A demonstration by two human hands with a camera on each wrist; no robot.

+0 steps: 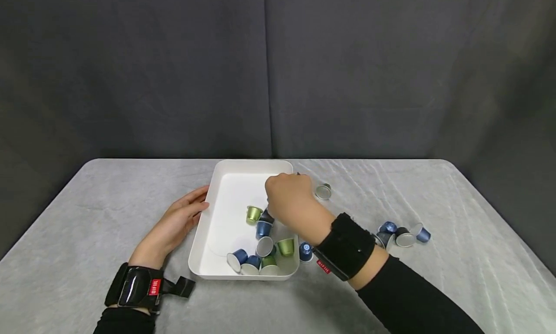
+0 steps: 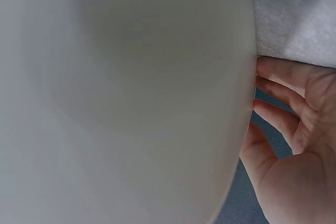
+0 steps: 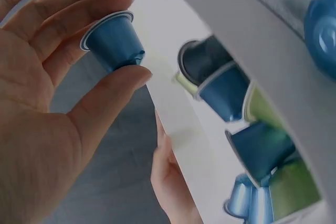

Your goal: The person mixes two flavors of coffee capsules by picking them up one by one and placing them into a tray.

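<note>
A white tray [image 1: 207,213] sits mid-table with several blue and green capsules [image 1: 262,249] at its near end. My right hand [image 1: 282,199] hovers over the tray's right half. In the right wrist view its thumb and fingers [image 3: 131,38] pinch a blue capsule [image 3: 113,40] above the tray wall [image 3: 173,114]. My left hand [image 1: 184,217] lies on the table, its straight fingers [image 2: 275,90] touching the outside of the tray's left wall [image 2: 131,103].
Loose capsules lie on the grey cloth: a silver one [image 1: 323,191] beside the tray's far right corner, a blue one [image 1: 306,251] by its near right side, and a small cluster [image 1: 401,235] further right. A dark curtain hangs behind the table.
</note>
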